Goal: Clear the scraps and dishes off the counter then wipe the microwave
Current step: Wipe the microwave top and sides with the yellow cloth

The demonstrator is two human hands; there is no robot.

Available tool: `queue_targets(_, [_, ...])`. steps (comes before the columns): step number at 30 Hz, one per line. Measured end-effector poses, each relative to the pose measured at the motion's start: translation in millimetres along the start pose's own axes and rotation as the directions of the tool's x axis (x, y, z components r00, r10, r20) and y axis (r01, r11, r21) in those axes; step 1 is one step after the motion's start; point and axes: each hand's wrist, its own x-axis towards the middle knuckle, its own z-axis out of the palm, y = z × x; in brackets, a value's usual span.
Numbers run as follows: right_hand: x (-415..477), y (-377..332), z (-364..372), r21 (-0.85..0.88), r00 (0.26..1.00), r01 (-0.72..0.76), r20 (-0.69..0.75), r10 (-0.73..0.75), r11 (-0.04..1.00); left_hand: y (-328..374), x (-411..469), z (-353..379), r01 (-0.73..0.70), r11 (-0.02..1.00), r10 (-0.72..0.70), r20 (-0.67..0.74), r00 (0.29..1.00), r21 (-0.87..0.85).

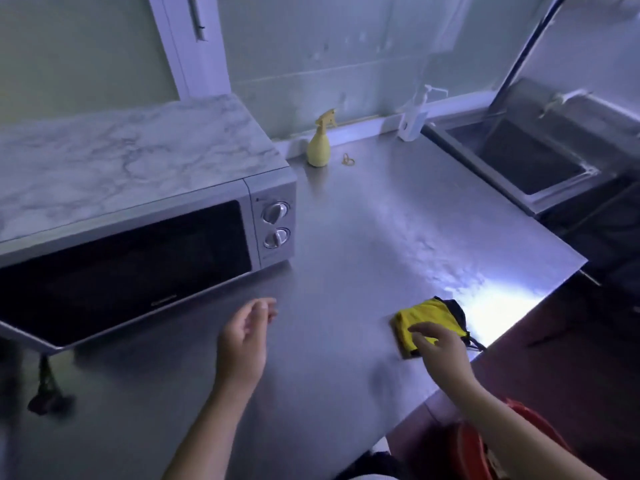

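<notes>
Down near the front edge of the steel bench point(363, 237), the right hand point(440, 351) lies on a folded yellow cloth point(420, 322), fingers spread over it; whether that grip actually pinches the fabric seems unclear through the blur. Well apart, the left hand point(244, 341) hovers open, fingers loosely curled, before the microwave point(138, 216). A yellow spray bottle point(320, 142) stands by the back wall, beside the sink point(526, 157).

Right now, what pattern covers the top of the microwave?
A white-and-grey marble pattern on the microwave top, seen in the head view.
</notes>
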Motion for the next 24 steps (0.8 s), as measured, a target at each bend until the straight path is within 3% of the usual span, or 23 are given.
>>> queue_targets(4, [53,57,-56,-0.138,0.998,-0.063,-0.002,0.063,0.988,-22,-28,110,0.102,0.957,-0.194,0.338,0.921,0.272])
queue_targets(7, [79,89,-69,-0.420,0.978,0.148,0.197,-0.069,0.895,-36,-38,181,0.051,0.892,-0.284,0.469,0.836,0.449])
queue_targets(9, [90,105,-70,-0.556,0.922,0.331,0.362,-0.136,0.762,-44,-40,219,-0.100,0.805,-0.281,0.524,0.804,0.585])
queue_targets(11, [98,117,-72,-0.585,0.881,0.427,0.441,-0.171,0.690,-49,-40,248,-0.315,0.658,-0.246,0.590,0.769,0.684])
queue_targets(13, [107,125,-74,-0.560,0.851,0.513,0.434,-0.297,0.650,-50,-41,268,-0.453,0.515,-0.259,0.636,0.727,0.728])
queue_targets(15, [119,129,-77,-0.546,0.814,0.581,0.397,-0.424,0.604,-49,-40,279,-0.504,0.439,-0.264,0.643,0.719,0.744])
queue_targets(17, [132,124,-79,-0.474,0.806,0.590,0.392,-0.443,0.654,-46,-36,281,-0.480,0.482,-0.219,0.631,0.744,0.733])
queue_targets(21, [154,104,-97,-0.263,0.815,0.490,0.477,-0.330,0.831,-18,-21,274,-0.232,0.742,-0.157,0.499,0.853,0.630])
queue_targets(24, [164,74,-120,-0.009,0.812,0.349,0.503,-0.297,0.937,20,0,267,0.014,0.884,-0.260,0.467,0.845,0.467])
